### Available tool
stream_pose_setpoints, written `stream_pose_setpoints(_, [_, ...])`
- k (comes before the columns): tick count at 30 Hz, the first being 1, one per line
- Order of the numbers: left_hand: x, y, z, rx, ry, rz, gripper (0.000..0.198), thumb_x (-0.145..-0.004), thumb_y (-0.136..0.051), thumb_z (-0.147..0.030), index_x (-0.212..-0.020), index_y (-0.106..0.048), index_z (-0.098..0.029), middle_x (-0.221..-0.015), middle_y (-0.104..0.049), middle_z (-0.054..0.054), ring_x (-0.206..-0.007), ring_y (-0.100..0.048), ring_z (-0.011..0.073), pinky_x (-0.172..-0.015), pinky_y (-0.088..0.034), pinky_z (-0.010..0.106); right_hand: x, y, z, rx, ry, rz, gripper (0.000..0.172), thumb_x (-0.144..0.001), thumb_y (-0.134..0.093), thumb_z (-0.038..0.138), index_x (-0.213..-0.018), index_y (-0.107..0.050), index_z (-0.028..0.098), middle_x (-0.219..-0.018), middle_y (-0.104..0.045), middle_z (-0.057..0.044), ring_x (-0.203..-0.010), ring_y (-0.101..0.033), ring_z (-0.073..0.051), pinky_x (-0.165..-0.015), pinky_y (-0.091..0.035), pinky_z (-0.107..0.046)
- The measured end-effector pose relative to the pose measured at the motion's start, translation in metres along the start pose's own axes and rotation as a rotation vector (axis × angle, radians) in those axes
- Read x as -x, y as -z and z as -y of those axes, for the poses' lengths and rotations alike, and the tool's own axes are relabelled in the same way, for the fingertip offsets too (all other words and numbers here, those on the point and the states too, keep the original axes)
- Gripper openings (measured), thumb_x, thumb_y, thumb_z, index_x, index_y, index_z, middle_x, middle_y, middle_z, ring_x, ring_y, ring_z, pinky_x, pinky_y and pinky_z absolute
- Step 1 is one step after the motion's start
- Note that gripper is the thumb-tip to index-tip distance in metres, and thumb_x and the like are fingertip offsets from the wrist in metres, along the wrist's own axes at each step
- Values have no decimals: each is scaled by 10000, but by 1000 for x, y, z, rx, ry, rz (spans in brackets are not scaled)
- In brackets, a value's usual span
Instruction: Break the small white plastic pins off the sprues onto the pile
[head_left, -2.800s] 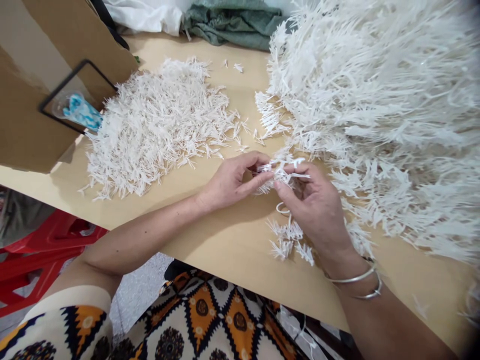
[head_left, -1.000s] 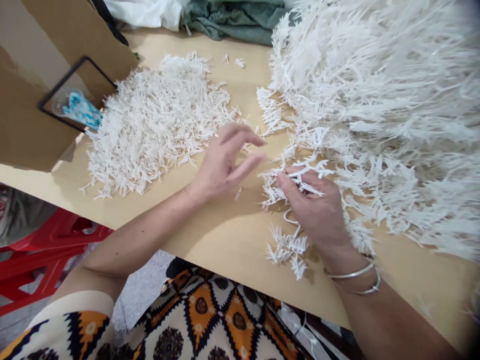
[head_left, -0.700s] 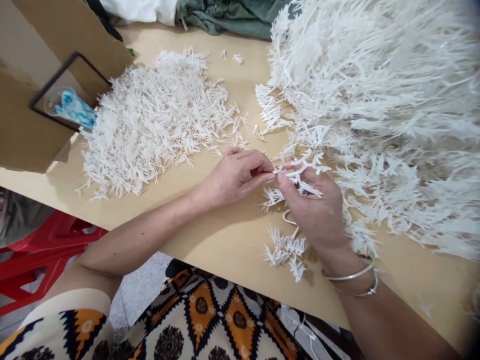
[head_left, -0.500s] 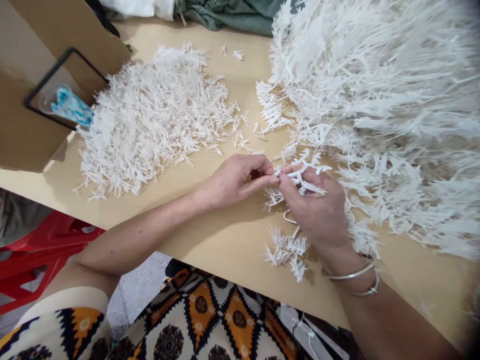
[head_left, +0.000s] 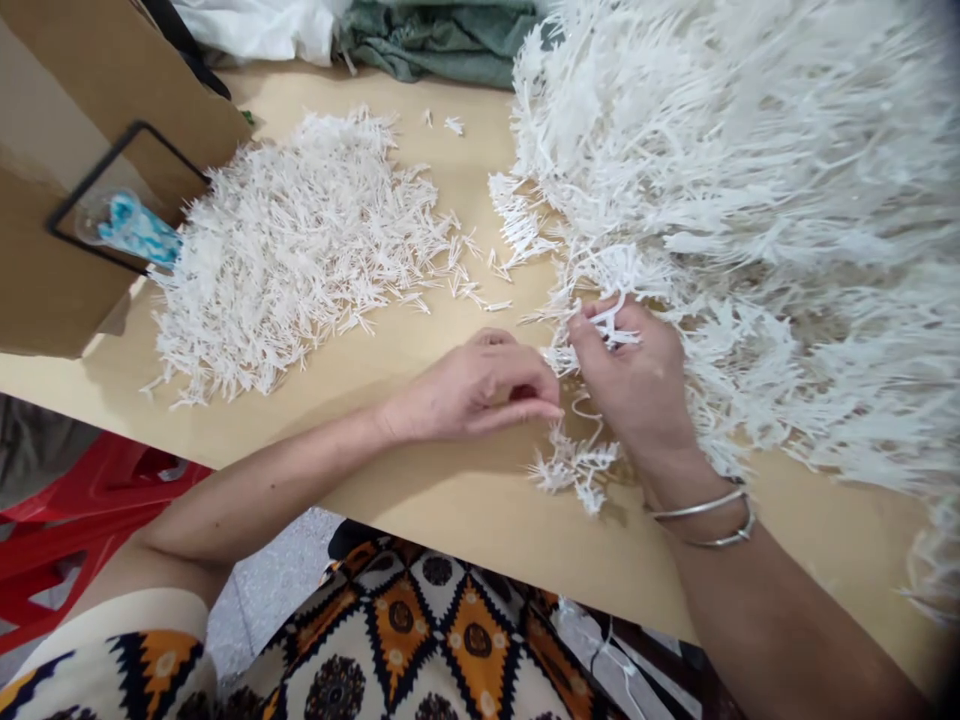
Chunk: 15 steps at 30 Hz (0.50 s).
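Note:
My right hand (head_left: 637, 385) is closed around a white branched plastic sprig (head_left: 616, 318), whose bare stubs stick out above the thumb and fingers. To its left, my left hand (head_left: 502, 388) has thumb and fingertips pinched together; whatever lies between them is too small to make out. Those fingertips are at the upper edge of a little heap of spiky white plastic pieces (head_left: 577, 465), close above the table. A thin white loop of stem (head_left: 585, 405) shows between the two hands.
A wide mound of small white spiky pieces (head_left: 300, 250) covers the table's left. Long white plastic sprays (head_left: 750, 200) fill the right. A cardboard box (head_left: 52, 260) with a plastic cup (head_left: 135, 230) beside it stands far left. Cloth (head_left: 442, 38) lies along the back.
My hands have come apart. The left moved down toward the little heap, while the right, still gripping the sprig, rose slightly. The whole view has shifted a bit.

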<state>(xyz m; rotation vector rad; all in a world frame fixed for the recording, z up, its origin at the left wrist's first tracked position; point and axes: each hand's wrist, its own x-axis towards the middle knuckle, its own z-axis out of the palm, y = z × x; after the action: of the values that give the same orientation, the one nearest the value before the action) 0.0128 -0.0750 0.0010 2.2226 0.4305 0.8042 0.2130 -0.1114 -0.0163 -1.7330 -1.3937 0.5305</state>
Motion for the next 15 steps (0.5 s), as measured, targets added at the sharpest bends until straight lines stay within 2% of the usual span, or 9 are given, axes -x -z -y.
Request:
stream_pose_setpoints(1, [1, 3, 4, -34, 39, -78, 230, -1021, -636, -388, -889, -631, -200, -815, -719, -31, -745, -643, 80, -856, -513, 281, -1, 1, -1, -39, 19, -3, 136, -884, -703, 371, -916, -714, 240, -783, -713, -44, -569, -573, -176, -520, -441, -345])
stream_pose_setpoints(3, [3, 13, 18, -169, 189, -349, 252, -1014, -634, -414, -872, -606, -207, -794, -677, -13, -727, -604, 101, -722, -499, 268, 0, 3, 0, -103, 62, -21, 112, -885, -716, 361, -924, -725, 256, -913, -750, -58, -775, -679, -218, -622, -523, -360])
stream_pose_setpoints(4, [5, 19, 25, -278, 270, -504, 247, -1007, -637, -426, -882, -597, -217, -818, -671, -2, -736, -590, 115, -712, -499, 283, 2, 3, 0, -123, 74, -33, 97, -884, -722, 353, -922, -726, 264, -948, -755, -58, -856, -700, -231, -675, -553, -367])
stream_pose_setpoints(5, [7, 24, 32, -395, 316, -646, 222, -996, -649, -435, -925, -600, -230, -887, -680, 16, -787, -592, 135, -746, -510, 309, 4, 2, 1, -134, 78, -44, 84, -885, -724, 347, -919, -724, 270, -962, -756, -56, -898, -709, -236, -711, -572, -372])
stream_pose_setpoints(7, [10, 32, 38, -559, 312, -743, 231, -976, -665, -467, -1060, -615, -258, -1073, -689, 59, -956, -612, 185, -846, -525, 365, 7, 1, 2, -131, 81, -53, 78, -890, -721, 346, -918, -719, 273, -981, -750, -56, -917, -716, -236, -746, -597, -379])
stream_pose_setpoints(9, [9, 30, 34, -600, 264, -625, 288, -1000, -616, -496, -1172, -612, -264, -1217, -682, 83, -1134, -613, 220, -964, -500, 412, 9, 0, 3, -102, 114, -42, 90, -897, -719, 356, -913, -715, 267, -997, -740, -57, -936, -719, -235, -814, -616, -398])
stream_pose_setpoints(11, [6, 21, 25, -575, 207, -387, 307, -1031, -563, -505, -1206, -615, -259, -1268, -702, 73, -1205, -623, 226, -1057, -424, 447, 12, -1, 4, -66, 170, -27, 98, -908, -709, 363, -909, -711, 266, -1005, -733, -59, -982, -718, -243, -919, -613, -437])
stream_pose_setpoints(13, [3, 10, 17, -557, 151, -220, 266, -1060, -529, -478, -1166, -628, -255, -1197, -748, 33, -1122, -664, 194, -1093, -337, 452, 14, -2, 4, -47, 215, -5, 96, -923, -689, 362, -914, -709, 268, -1014, -737, -65, -1012, -718, -255, -979, -596, -468])
stream_pose_setpoints(15, [1, 2, 14, -554, 122, -154, 240, -1086, -491, -433, -1079, -637, -243, -1061, -770, -6, -993, -675, 156, -1093, -287, 440, 16, -4, 4, -51, 228, 11, 99, -928, -680, 360, -958, -706, 269, -1012, -747, -70, -986, -722, -259, -962, -597, -474])
